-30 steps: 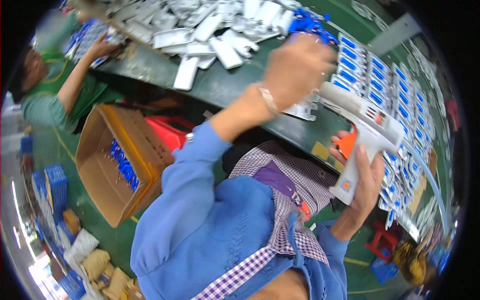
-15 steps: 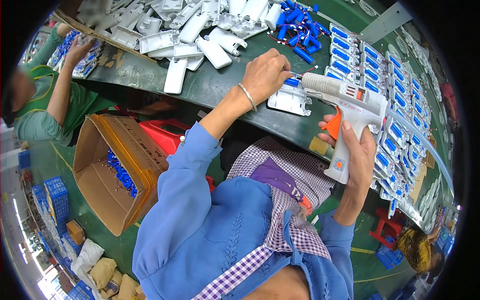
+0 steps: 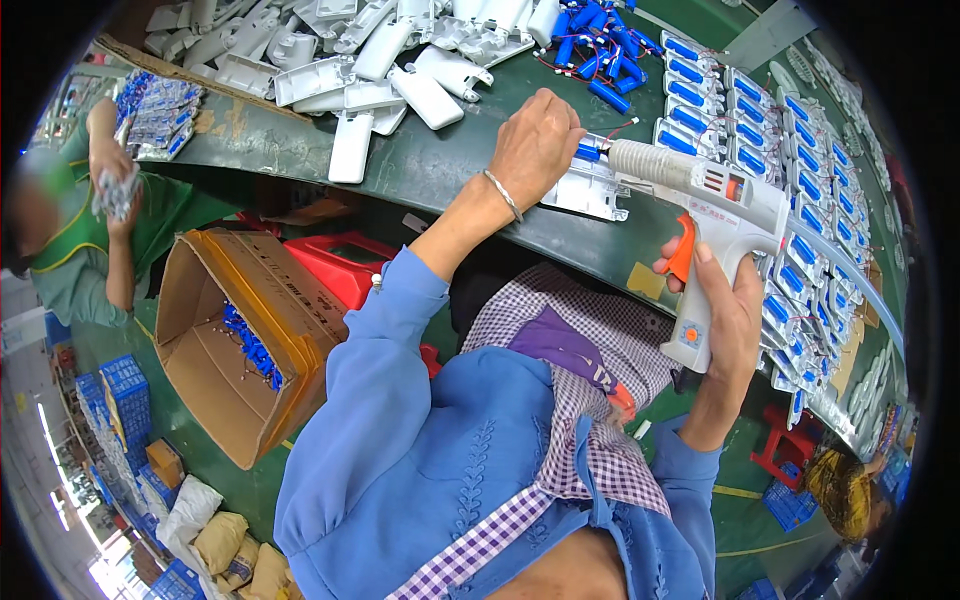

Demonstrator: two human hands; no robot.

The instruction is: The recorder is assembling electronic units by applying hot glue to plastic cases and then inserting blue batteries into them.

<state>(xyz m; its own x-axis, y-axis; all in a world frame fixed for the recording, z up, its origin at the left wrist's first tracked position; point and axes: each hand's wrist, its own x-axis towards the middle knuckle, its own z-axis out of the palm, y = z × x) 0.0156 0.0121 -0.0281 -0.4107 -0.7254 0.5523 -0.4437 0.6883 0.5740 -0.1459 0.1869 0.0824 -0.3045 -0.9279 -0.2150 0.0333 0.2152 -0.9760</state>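
My right hand (image 3: 728, 310) is wrapped round the grip of a white glue gun (image 3: 725, 225), its fingers at the orange trigger (image 3: 681, 248). The gun points left, its nozzle close to a blue cylindrical battery (image 3: 588, 152). My left hand (image 3: 537, 145), a bangle at its wrist, has its fingers bent and pinched at that battery; the fingertips are partly hidden. Just under the battery, a white plastic shell (image 3: 590, 193) lies with its hollow side up near the table's front edge.
White shells (image 3: 428, 95) are heaped at the far left, beside loose blue batteries (image 3: 600, 45). Rows of shells fitted with batteries (image 3: 745, 125) cover the right side. A hose (image 3: 850, 275) trails from the gun. A cardboard box (image 3: 210, 345) stands left below; a co-worker (image 3: 85, 210) sits beyond.
Both my hands stay close to the battery and shell, with the gun slightly further right in the picture. The co-worker's hands have come together round a whitish thing.
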